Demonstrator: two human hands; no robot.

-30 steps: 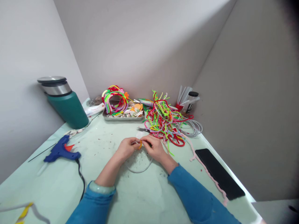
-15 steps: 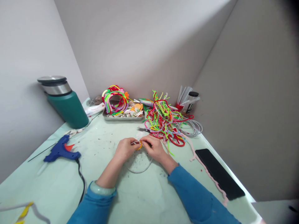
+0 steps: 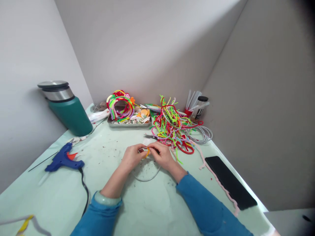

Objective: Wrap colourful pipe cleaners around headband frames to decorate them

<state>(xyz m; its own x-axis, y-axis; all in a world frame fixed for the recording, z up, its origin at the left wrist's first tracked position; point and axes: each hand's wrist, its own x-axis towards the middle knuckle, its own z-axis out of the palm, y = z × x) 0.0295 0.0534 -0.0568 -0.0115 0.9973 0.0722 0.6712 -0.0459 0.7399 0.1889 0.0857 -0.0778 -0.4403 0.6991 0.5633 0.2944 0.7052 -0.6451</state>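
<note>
My left hand (image 3: 131, 157) and my right hand (image 3: 162, 156) meet at the middle of the table. Together they pinch a short orange pipe cleaner (image 3: 147, 152) against the top of a thin clear headband (image 3: 145, 178), whose loop curves down toward me between my wrists. Both arms wear blue sleeves. Right behind my hands lie small scissors (image 3: 150, 136) and a tangled heap of coloured pipe cleaners (image 3: 172, 127).
A blue glue gun (image 3: 62, 159) with a black cord lies at the left. A green flask (image 3: 67, 109) stands behind it. A metal tray (image 3: 128, 124) holds wrapped headbands and small cut-outs. A black phone (image 3: 230, 182) and a pink pipe cleaner (image 3: 216, 178) lie at the right.
My fingers have shifted slightly around the orange pipe cleaner on the headband. The view has drifted a little; nothing else has moved.
</note>
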